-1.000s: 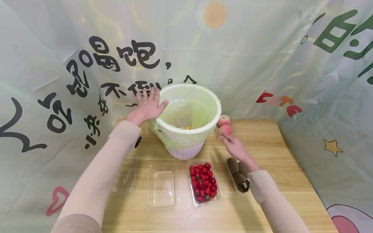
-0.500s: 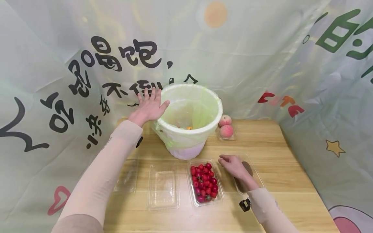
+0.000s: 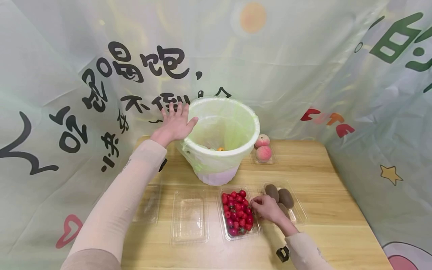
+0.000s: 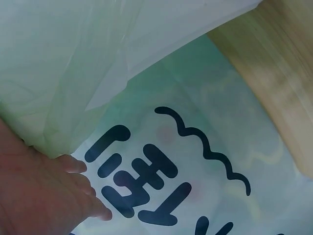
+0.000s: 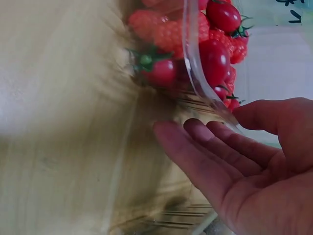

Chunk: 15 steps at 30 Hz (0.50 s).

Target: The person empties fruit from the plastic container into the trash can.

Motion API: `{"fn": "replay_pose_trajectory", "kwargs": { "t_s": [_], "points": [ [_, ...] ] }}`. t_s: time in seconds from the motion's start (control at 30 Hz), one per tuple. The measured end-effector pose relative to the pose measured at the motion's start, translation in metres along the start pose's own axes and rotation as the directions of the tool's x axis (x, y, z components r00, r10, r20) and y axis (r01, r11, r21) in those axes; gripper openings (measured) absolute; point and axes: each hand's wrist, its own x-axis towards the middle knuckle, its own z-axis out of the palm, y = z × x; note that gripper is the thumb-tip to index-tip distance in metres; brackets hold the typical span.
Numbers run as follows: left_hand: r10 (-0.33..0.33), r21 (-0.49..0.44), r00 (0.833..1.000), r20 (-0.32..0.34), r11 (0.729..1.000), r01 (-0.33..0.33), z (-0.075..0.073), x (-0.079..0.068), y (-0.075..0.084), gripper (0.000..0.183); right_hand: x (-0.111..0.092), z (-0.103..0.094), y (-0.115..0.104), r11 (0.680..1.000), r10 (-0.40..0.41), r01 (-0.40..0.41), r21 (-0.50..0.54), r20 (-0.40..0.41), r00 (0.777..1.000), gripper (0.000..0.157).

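Fingers of the right hand (image 3: pixel 268 209), parted from the thumb, now arrive at the clear plastic box (image 5: pixel 190 58) of red fruit (image 3: pixel 237 213), apparently within grasp, before the green-lined white bin (image 3: pixel 233 150). The left hand (image 3: pixel 175 124) splays at its rim.

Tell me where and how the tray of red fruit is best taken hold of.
Probably by the right rim of the tray, coming from the right: its clear lip stands out for pinching, while red fruit fills the inside. The right grip is beside that edge.
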Motion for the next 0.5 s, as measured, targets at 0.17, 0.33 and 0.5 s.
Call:
{"fn": "replay_pose_trajectory", "kwargs": {
  "t_s": [0.17, 0.33, 0.5],
  "points": [
    [-0.001, 0.006, 1.000, 0.005, 1.000, 0.001, 0.000, 0.002, 0.000, 0.083, 0.001, 0.006, 0.005, 0.992, -0.071, 0.064, -0.105, -0.060, 0.996, 0.010],
    [0.000, -0.004, 1.000, 0.007, 1.000, 0.000, 0.000, 0.001, -0.001, 0.084, 0.005, 0.010, 0.007, 0.989, -0.057, 0.044, -0.138, -0.093, 0.994, 0.010],
    [0.000, -0.029, 1.000, 0.013, 1.000, 0.000, 0.001, 0.002, -0.001, 0.084, 0.008, 0.012, 0.006, 0.994, -0.021, 0.012, -0.105, -0.081, 0.996, 0.017]
  ]
}}
